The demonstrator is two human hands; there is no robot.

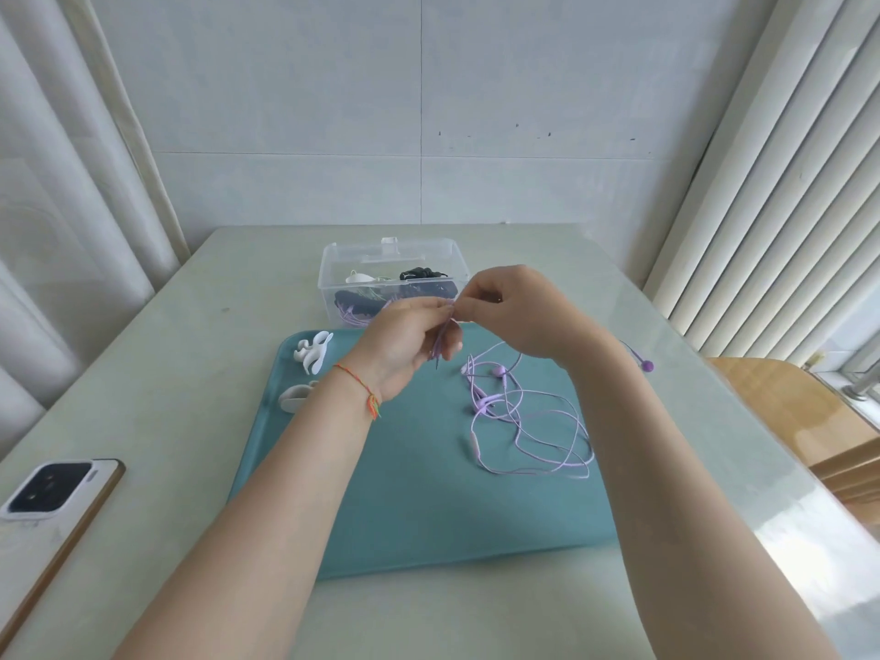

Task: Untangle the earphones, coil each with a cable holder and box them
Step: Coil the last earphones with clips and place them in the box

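The near half of the teal tray (428,516) is bare. Its right part is covered by loose purple cable (528,421), its far left corner by two white cable holders (312,354). A clear box (333,283) stands just behind the tray, and a phone (52,497) lies on the table (200,335) at the left.

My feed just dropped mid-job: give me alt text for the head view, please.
Both hands, left hand and right hand, pinch a purple earphone cable above a teal tray, where more purple cable lies tangled. Two white cable holders sit at the tray's left; a clear box behind holds coiled earphones, and a phone lies at left.
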